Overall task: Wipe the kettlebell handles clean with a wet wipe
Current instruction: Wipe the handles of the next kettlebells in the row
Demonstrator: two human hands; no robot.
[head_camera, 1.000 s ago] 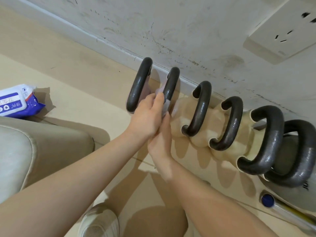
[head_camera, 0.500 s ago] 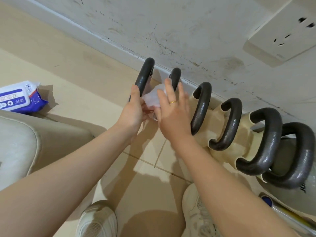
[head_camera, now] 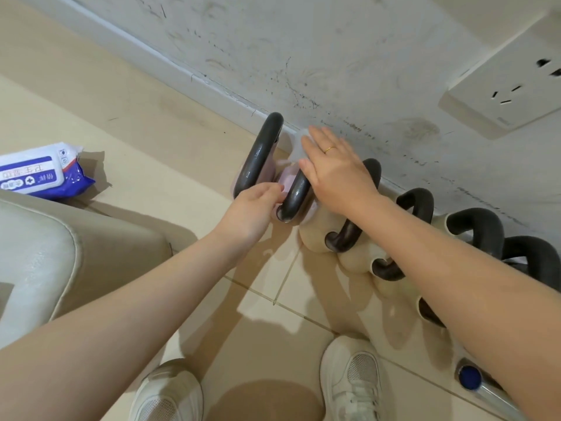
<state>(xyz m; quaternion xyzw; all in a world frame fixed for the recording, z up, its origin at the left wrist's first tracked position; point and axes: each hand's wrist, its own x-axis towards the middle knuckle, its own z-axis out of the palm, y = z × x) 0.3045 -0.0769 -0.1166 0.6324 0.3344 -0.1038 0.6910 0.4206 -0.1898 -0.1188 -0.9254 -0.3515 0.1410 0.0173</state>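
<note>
**A:** Kettlebells (head_camera: 349, 238) stood in a row on the tiled floor (head_camera: 258, 329), hard against the foot of the scuffed wall (head_camera: 364, 56), handles up. Where was the wipe?

**B:** On the second handle (head_camera: 296, 192) from the left end of the row. Half a second earlier both hands had met at its near side with the wet wipe (head_camera: 296, 147) bunched between them. By this frame the right hand (head_camera: 334, 168) had travelled up to the top of the arch, fingers flat and spread, pressing the wipe over the crown; only a pale, blurred edge showed past the fingertips.

**A:** And the other hand?

**B:** The left hand (head_camera: 255, 208) had dropped away from the wipe to the handle's near foot. It seemed to steady the bell, though whether the fingers closed round anything I couldn't tell. So the hands were apart, one low, one high.

**A:** Meaning?

**B:** I'd judge the stroke had moved from the side of the loop to its top, with the four handles further right unwiped.

**A:** Materials?

**B:** Thick, rounded loops, dark and smooth with a slight sheen; bodies pale, cream or pinkish, matte. The first handle (head_camera: 261, 156) glinted, possibly damp. The wipe pack (head_camera: 42, 174), glossy blue-and-white film, lay crinkled by the floor's left edge.
</note>
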